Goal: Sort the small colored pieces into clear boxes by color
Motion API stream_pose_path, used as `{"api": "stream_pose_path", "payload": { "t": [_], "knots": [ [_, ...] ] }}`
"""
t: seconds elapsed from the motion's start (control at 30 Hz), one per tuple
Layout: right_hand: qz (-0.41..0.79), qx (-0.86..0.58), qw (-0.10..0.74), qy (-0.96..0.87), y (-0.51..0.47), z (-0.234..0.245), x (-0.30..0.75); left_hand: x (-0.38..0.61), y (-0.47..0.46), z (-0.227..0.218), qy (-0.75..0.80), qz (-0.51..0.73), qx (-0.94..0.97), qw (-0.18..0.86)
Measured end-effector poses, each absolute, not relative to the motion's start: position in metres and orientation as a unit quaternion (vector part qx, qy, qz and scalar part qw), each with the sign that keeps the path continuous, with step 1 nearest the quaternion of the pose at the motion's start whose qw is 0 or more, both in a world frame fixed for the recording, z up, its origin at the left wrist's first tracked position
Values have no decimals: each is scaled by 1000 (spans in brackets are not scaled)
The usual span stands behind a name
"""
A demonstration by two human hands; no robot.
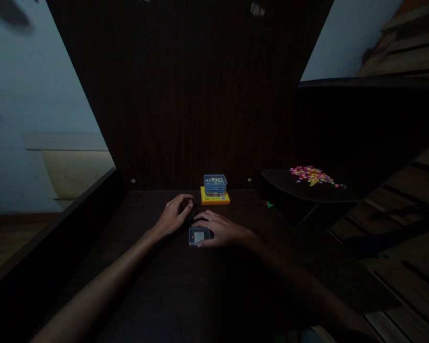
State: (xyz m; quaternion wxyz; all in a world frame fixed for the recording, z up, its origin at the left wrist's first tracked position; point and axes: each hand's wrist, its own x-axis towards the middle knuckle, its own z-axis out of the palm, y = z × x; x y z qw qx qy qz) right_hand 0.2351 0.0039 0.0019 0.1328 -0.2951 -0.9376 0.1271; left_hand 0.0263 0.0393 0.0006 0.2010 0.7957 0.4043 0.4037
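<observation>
The scene is very dark. My left hand (174,214) rests on the dark wooden table (146,286) with its fingers curled loosely, nothing visible in them. My right hand (221,229) lies flat beside it, fingers stretched out toward the left, its thumb and fingertips touching a small clear plastic box (199,236) on the table. Just beyond both hands stands a small stack: clear blue boxes (215,184) with pale bits inside, on top of a yellow-orange box (215,198).
A dark upright wooden panel (186,95) closes the table's far side. To the right, a dark round tray (303,188) carries a heap of small colourful beads (311,175). A tiny green piece (269,204) lies near it. Wooden slats (407,267) run along the right.
</observation>
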Motion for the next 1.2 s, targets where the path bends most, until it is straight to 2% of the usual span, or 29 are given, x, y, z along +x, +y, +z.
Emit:
{"api": "stream_pose_path", "payload": {
  "t": [0.2, 0.37, 0.53, 0.67, 0.9, 1.2],
  "knots": [
    [129, -301, 132, -935, -5, -11, 232, 6, 24, -18, 421, 387, 800, 179],
    [123, -288, 132, -941, -5, 4, 236, -4, 26, -26, 437, 386, 795, 166],
    [62, -348, 242, -903, 30, 42, 255, -7, 29, -36, 447, 346, 812, 144],
    [20, -394, 284, -874, 75, 61, 274, -6, 27, -38, 430, 327, 831, 131],
    [12, -419, 276, -865, 125, 47, 284, -4, 21, -35, 410, 302, 852, 120],
    [-3, -425, 279, -861, 131, 43, 283, -4, 21, -33, 404, 286, 860, 123]
  ]
}}
